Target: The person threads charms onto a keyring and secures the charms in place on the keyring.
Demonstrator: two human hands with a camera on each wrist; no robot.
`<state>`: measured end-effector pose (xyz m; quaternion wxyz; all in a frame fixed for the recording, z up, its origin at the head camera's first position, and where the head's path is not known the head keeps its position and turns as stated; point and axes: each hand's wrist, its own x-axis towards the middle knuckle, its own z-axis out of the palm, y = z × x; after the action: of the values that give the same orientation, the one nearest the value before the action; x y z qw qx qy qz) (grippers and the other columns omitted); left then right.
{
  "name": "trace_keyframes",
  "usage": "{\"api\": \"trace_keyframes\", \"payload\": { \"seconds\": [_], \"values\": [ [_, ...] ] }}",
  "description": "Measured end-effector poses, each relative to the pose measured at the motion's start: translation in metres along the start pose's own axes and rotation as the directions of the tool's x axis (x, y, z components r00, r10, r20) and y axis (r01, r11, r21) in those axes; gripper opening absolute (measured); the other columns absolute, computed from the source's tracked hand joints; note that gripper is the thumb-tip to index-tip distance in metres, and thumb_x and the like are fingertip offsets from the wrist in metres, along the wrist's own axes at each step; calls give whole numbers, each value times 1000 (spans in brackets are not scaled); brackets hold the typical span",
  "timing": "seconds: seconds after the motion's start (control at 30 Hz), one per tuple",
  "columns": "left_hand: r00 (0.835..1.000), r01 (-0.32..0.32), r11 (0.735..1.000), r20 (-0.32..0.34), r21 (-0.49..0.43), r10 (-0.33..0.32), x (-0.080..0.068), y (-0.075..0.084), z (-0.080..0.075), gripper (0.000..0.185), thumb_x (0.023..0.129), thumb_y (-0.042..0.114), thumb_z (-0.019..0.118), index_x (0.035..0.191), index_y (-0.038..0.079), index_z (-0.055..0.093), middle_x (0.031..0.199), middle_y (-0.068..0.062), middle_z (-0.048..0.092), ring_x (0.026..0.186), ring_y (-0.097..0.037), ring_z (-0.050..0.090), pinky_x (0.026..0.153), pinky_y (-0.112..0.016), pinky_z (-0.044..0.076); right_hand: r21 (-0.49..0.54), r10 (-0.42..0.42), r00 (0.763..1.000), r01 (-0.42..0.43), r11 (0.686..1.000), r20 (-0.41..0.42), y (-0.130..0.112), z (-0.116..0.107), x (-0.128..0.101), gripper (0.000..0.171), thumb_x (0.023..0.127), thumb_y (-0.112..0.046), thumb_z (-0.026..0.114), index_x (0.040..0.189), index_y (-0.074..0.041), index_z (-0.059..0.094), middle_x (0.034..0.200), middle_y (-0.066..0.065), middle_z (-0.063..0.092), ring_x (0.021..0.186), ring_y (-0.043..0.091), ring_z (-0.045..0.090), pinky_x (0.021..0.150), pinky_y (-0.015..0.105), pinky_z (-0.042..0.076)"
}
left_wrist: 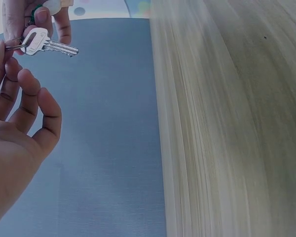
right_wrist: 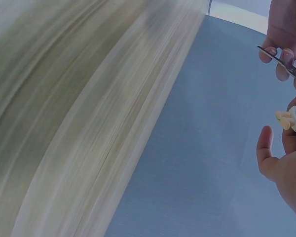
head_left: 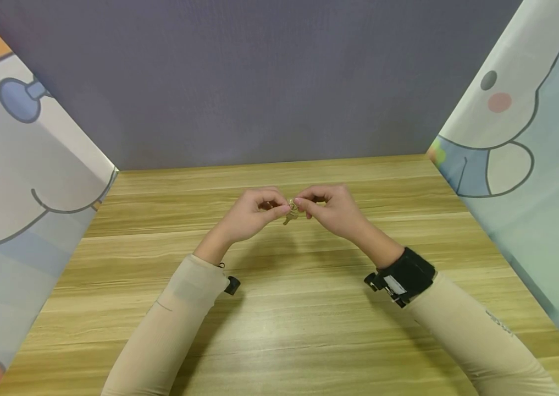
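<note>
At frame centre, left hand (head_left: 252, 212) and right hand (head_left: 331, 209) both pinch the key (head_left: 289, 213), probably by its ring; a loosened pinch could drop it onto the table (head_left: 279, 330).

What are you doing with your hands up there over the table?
A person is holding a small silver key on a key ring between both hands, just above a wooden table. The left hand and the right hand meet at the ring and pinch it from either side. A little pale charm sits in the right hand's fingers. The key hangs in the air, not touching the table.
</note>
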<state>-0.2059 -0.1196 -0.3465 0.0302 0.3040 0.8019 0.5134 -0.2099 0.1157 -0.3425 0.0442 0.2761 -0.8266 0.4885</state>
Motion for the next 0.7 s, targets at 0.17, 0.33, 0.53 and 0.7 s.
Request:
{"api": "trace_keyframes", "payload": {
  "seconds": [0.17, 0.33, 0.53, 0.7],
  "values": [
    [1000, 3, 1000, 0, -8, -3, -1, 1, 0, 14, 106, 18, 68, 99, 11, 79, 100, -2, 72, 92, -21, 63, 85, -46, 53, 11, -5, 1000, 5, 1000, 0, 1, 1, 0, 13, 102, -12, 73, 101, -4, 83, 88, 11, 79, 74, 36, 69, 61, 23, 49],
    [1000, -4, 1000, -2, -16, 4, -1, 1, 1, 13, 105, 17, 68, 99, 12, 79, 99, -2, 72, 89, -21, 61, 82, -46, 52, 19, 12, 1000, -12, 1000, 6, 1, 1, -1, 14, 102, -14, 73, 102, -4, 83, 89, 12, 79, 74, 34, 69, 61, 23, 48],
    [1000, -29, 999, 6, -14, 29, -1, 1, 1, 12, 105, 16, 69, 100, 10, 79, 100, -3, 72, 87, -21, 60, 78, -41, 52, 13, 34, 999, -34, 999, 10, 1, 0, -1, 14, 103, -14, 73, 102, -5, 83, 89, 12, 79, 74, 28, 69, 60, 23, 47],
    [1000, -9, 1000, 9, -10, 9, -2, -1, -1, 14, 106, 20, 68, 100, 12, 79, 102, -3, 72, 89, -21, 61, 82, -44, 53, 8, 37, 999, -37, 999, -2, -1, 0, 0, 14, 103, -14, 73, 102, -5, 83, 88, 12, 78, 74, 29, 69, 59, 23, 46]
  ]
}}
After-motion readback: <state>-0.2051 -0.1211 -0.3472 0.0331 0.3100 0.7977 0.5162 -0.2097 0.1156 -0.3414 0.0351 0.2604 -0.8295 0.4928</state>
